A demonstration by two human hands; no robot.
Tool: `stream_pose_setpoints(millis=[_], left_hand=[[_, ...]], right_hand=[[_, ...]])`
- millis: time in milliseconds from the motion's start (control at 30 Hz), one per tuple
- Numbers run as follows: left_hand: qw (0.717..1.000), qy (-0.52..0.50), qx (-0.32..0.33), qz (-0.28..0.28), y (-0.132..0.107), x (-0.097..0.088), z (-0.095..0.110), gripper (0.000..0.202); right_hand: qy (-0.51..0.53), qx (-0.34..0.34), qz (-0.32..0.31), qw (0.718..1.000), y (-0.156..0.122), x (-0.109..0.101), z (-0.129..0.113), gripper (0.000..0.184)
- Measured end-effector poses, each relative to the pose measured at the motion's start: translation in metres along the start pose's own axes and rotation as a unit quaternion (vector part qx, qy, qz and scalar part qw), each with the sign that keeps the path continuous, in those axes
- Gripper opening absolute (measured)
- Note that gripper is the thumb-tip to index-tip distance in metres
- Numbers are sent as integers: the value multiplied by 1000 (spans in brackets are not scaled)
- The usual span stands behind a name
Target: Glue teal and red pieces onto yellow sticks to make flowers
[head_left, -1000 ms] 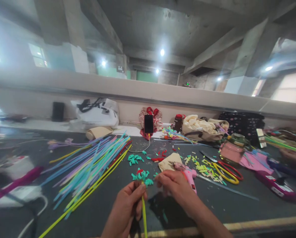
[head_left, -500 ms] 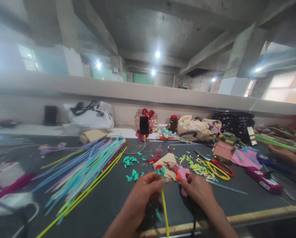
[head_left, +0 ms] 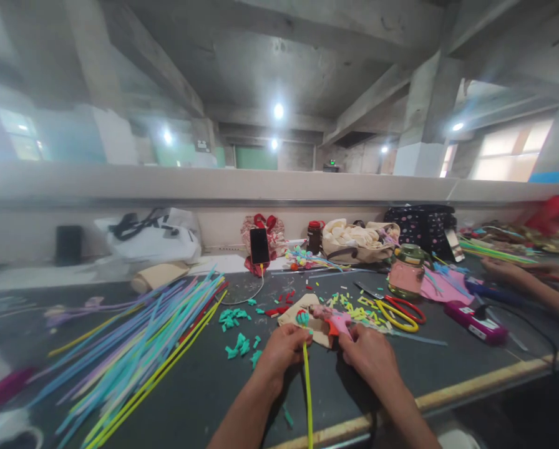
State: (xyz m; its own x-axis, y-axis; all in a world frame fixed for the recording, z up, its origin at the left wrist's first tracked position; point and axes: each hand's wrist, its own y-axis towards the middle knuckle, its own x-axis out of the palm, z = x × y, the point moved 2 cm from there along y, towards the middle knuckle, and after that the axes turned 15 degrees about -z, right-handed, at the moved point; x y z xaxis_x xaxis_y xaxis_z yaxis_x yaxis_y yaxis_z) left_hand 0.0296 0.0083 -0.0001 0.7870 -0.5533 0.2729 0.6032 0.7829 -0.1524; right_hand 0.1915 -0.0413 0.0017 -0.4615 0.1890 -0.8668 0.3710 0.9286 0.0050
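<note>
My left hand [head_left: 279, 352] pinches a yellow pipe cleaner [head_left: 307, 386] just below its top, and the pipe cleaner hangs down past the table's front edge. A small teal and red bud [head_left: 302, 317] sits on that top end. My right hand [head_left: 370, 352] is closed round the handle of a pink hot glue gun [head_left: 339, 321] with an orange trigger. The gun's nozzle points left, close to the bud; whether they touch I cannot tell. Under both lies a beige pad [head_left: 289, 319].
Teal pieces [head_left: 235, 318], red pieces [head_left: 277, 310] and yellow pieces [head_left: 366, 315] are scattered around. Long pipe cleaners [head_left: 153, 349] lie left. Scissors [head_left: 401, 312], a jar [head_left: 405, 271] and a purple device [head_left: 476, 322] are right. Another person's arm [head_left: 532, 287] reaches in beyond.
The camera has turned a little right and up, so the background sits further left and lower. The bud has turned slightly in my left hand. Both hands keep their holds.
</note>
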Motion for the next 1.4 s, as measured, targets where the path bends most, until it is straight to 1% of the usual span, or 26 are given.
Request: stream_pose_setpoints(millis=[100,200,267,333,367,400,433,467,500,533,567,600,633,700,767,800,867,967,1000,1033,1100,1133,1167,1200,1300,1400], left_hand=[[1000,-9,-2,4,4,-2,-3,14],[1000,-23,1,3,6,-4,-4,15],[999,-37,7,1,5,-4,-4,16],[998,-55,18,3,3,-5,-2,17],[998,-66,25,6,3,-7,-1,18],[997,-77,32,9,2,-9,0,18],[995,-87,38,14,1,-11,1,19],[994,-98,44,19,1,-14,2,19],[993,-108,48,23,0,-16,2,19],[991,-118,51,26,0,-18,2,18],[990,-127,51,27,-1,-20,2,18],[989,-135,50,26,-1,-21,2,18],[988,-143,49,23,-2,-21,2,18],[986,-156,48,20,-2,-21,2,18],[985,-167,50,23,-2,-20,3,18],[984,-171,51,26,-2,-20,3,16],[982,-178,51,32,-2,-20,4,12],[981,-182,51,37,-2,-20,6,7],[981,-183,51,38,-3,-20,7,6],[981,-182,51,38,-3,-20,7,5],[982,-179,52,42,-4,-20,9,4],[982,-176,52,45,-4,-21,9,4],[983,-172,52,49,-5,-21,9,4],[983,-167,52,52,-5,-21,9,4],[987,-143,55,57,-10,-21,8,11],[990,-110,61,65,-16,-20,4,21]], right_hand=[[55,-6,38,998,1,-15,3,27],[129,-22,82,988,-3,-29,2,25],[184,-42,110,976,-9,-34,-2,27],[268,-70,125,953,-17,-35,-8,35],[335,-85,119,931,-21,-34,-11,38],[416,-98,99,899,-25,-32,-15,41],[502,-105,67,856,-28,-28,-17,44],[585,-108,24,803,-30,-25,-20,47],[653,-100,-22,750,-32,-20,-22,50],[700,-84,-60,706,-33,-16,-24,50],[736,-67,-88,668,-34,-12,-24,50],[762,-55,-105,636,-35,-9,-25,47],[782,-54,-119,610,-35,-6,-25,41],[805,-88,-153,566,-36,-3,-26,27],[812,-137,-197,531,-37,-1,-30,20],[814,-151,-209,521,-37,-1,-31,21],[815,-155,-211,517,-39,0,-32,28],[807,-154,-204,532,-40,1,-35,34],[795,-158,-207,547,-41,2,-36,33],[777,-165,-210,570,-41,3,-37,32],[725,-172,-210,633,-42,5,-38,30],[701,-174,-199,662,-42,7,-39,31],[685,-173,-179,684,-43,8,-38,33],[678,-172,-155,698,-44,8,-38,36],[678,-167,-95,709,-50,10,-36,44],[678,-145,-88,715,-61,15,-36,44]])
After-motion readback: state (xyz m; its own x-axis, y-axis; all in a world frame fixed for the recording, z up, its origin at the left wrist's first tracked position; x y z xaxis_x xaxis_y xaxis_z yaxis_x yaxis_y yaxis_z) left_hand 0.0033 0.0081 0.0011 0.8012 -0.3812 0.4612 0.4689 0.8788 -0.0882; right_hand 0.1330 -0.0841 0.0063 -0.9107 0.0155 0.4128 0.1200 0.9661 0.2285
